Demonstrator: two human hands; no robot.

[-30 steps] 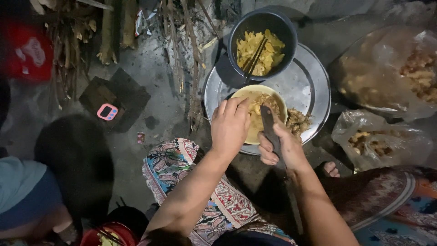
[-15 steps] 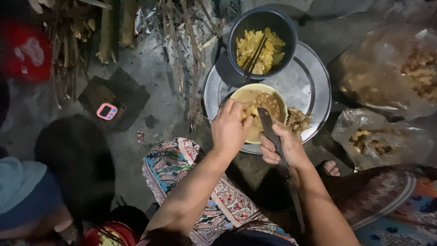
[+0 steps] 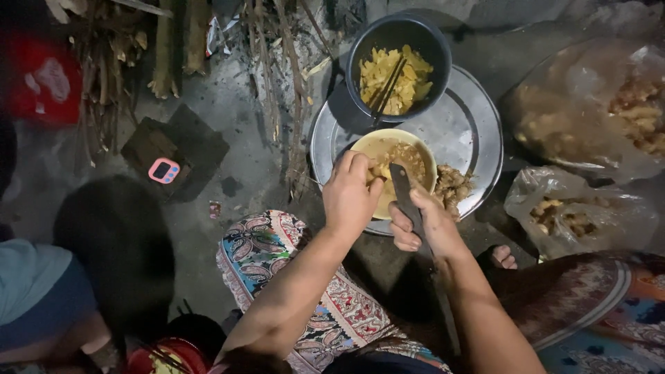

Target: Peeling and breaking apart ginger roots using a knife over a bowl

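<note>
My left hand [image 3: 351, 196] holds a small pale piece of root [image 3: 376, 172] over a yellow bowl [image 3: 379, 147] with brownish peelings in it. My right hand [image 3: 424, 225] grips a knife [image 3: 403, 190], its dark blade pointing up toward the piece. The bowl sits on a round metal tray [image 3: 478, 131]. A dark bowl [image 3: 399, 66] of yellow cut slices with two chopsticks stands at the tray's far edge. A heap of knobbly roots [image 3: 454, 185] lies on the tray beside my right hand.
Two clear plastic bags of roots [image 3: 596, 111] [image 3: 575, 215] lie at the right. A pink timer [image 3: 164, 170] rests on a dark block at the left. Dry sticks [image 3: 166, 48] lie at the top. Another person [image 3: 62, 291] sits at the lower left beside a red bowl [image 3: 166, 357].
The knife blade has risen closer to the piece in my left hand, and my left hand has shifted slightly over the yellow bowl.
</note>
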